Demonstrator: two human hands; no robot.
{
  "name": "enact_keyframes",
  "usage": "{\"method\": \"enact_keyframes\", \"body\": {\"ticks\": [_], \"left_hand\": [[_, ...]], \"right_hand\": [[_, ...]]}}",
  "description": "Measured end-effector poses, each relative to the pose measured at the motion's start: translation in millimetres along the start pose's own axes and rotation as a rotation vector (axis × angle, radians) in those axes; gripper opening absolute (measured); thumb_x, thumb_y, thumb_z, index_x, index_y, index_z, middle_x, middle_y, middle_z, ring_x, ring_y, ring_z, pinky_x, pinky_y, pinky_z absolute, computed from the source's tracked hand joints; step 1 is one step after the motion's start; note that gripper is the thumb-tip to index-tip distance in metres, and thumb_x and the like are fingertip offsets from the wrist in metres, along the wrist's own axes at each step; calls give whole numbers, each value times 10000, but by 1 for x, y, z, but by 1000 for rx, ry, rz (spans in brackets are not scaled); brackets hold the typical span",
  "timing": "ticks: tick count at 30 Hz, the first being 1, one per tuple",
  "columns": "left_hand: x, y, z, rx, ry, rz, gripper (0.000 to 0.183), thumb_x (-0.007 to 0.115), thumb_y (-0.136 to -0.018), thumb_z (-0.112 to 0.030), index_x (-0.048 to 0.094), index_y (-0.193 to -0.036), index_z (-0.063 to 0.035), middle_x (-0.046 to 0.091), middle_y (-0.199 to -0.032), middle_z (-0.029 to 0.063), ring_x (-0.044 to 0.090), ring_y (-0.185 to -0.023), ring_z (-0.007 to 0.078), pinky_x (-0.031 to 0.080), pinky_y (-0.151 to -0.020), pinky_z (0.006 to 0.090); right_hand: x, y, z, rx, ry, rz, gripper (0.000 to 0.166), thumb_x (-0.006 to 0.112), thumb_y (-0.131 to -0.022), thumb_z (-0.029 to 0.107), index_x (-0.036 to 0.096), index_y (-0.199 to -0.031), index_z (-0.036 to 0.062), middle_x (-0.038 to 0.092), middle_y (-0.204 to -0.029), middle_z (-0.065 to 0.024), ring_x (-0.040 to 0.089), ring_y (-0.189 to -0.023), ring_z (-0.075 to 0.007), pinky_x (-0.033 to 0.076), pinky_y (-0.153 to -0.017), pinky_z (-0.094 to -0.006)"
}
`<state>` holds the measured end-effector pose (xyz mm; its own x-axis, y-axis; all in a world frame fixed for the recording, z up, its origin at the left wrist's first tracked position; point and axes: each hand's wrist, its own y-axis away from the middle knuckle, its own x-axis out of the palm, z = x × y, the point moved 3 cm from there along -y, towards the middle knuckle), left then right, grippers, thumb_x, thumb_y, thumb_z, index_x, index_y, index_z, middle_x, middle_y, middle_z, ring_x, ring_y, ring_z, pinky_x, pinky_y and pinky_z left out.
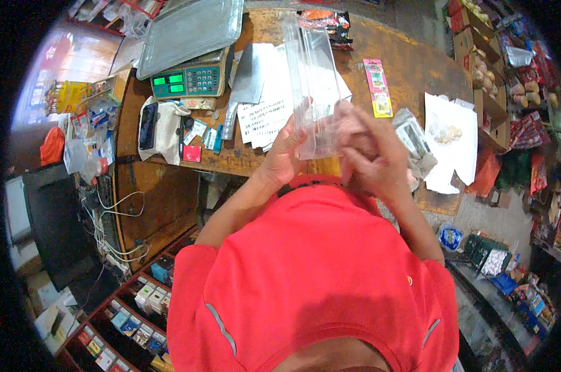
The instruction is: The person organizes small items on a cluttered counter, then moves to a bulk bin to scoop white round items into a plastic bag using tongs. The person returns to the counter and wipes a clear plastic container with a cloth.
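Note:
A long clear plastic box (314, 88) stands tilted over the near edge of the wooden table, its lower end between my hands. My left hand (285, 151) grips its left side, thumb against the plastic. Blurred, my right hand (373, 149) is at the lower right side of the box, its fingers bent around something pale and crumpled that I cannot identify. Handwritten paper sheets (262, 118) lie behind the box. To the right are a pink and yellow blister card (378, 88) and a plastic-wrapped item (413, 139).
A digital weighing scale (187, 83) with a metal tray (192, 35) stands at the back left, near a phone (149, 125) on a white cloth (169, 135). White paper (450, 139) with small pale pieces lies at the right. Cardboard boxes (492, 102) border that side.

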<state>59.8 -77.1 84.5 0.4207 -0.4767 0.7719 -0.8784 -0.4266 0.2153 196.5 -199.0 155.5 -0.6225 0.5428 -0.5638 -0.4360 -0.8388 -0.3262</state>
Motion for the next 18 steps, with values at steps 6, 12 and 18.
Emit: {"method": "enact_keyframes", "body": {"ticks": [6, 12, 18], "left_hand": [[-11, 3, -2, -14, -24, 17, 844, 760, -797, -277, 269, -1449, -62, 491, -1321, 71, 515, -1183, 191, 475, -958, 334], [-6, 7, -5, -7, -100, 107, 771, 743, -816, -283, 317, -1410, -38, 514, -1292, 77, 517, -1192, 199, 442, -997, 359], [1, 17, 7, -91, 4, 121, 770, 741, -817, -309, 319, -1394, -24, 515, -1303, 98, 536, -1181, 232, 439, -1008, 408]], "right_hand": [[29, -11, 16, -177, 245, 160, 587, 800, -626, 128, 592, -1176, 116, 602, -974, -85, 618, -812, -261, 502, -614, -359], [41, -23, 6, -233, 276, 53, 552, 807, -612, 129, 600, -1122, 108, 604, -962, -89, 621, -824, -290, 503, -646, -380], [39, -62, -20, -42, 331, -250, 566, 823, -639, 310, 606, -1103, 69, 620, -957, -118, 623, -872, -296, 496, -710, -398]]}}
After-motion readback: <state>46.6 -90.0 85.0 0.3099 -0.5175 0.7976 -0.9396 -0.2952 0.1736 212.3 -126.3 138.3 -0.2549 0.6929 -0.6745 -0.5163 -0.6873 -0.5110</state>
